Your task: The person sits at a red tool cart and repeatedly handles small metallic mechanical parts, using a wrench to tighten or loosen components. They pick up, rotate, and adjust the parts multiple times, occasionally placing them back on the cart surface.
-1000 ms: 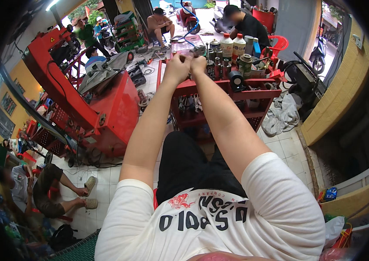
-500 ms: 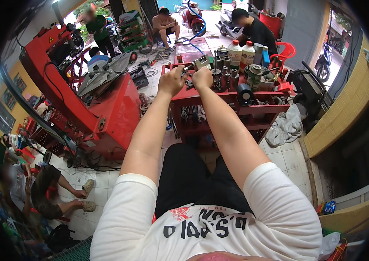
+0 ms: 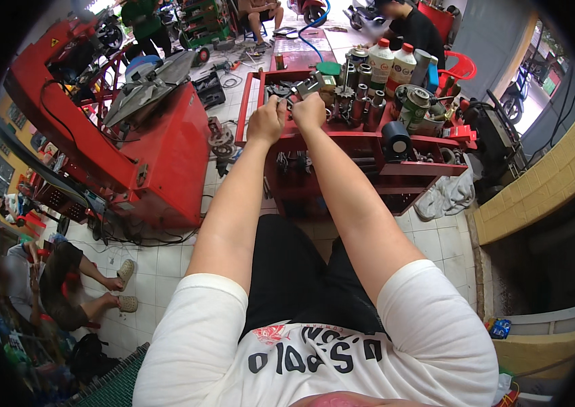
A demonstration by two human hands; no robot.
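Both my bare arms reach forward over the top tray of a red tool cart (image 3: 342, 141). My left hand (image 3: 266, 122) and my right hand (image 3: 310, 112) are fisted side by side, a small gap between them. Together they grip a small grey metal part (image 3: 288, 103), which the fingers mostly hide. Its exact shape cannot be made out. Just beyond the hands, the tray is crowded with gears, sockets and metal cylinders (image 3: 359, 105).
Two white bottles with red caps (image 3: 392, 62) and a black cylinder (image 3: 396, 139) stand on the cart. A big red machine (image 3: 165, 149) is on the left. A pale rag (image 3: 447, 197) lies on the tiled floor. A person in black (image 3: 413, 30) crouches behind; another person sits lower left (image 3: 57, 285).
My hands have stayed together over the cart's tray, drawing slightly apart. The view has tipped down and closer, so the cart now looks larger.
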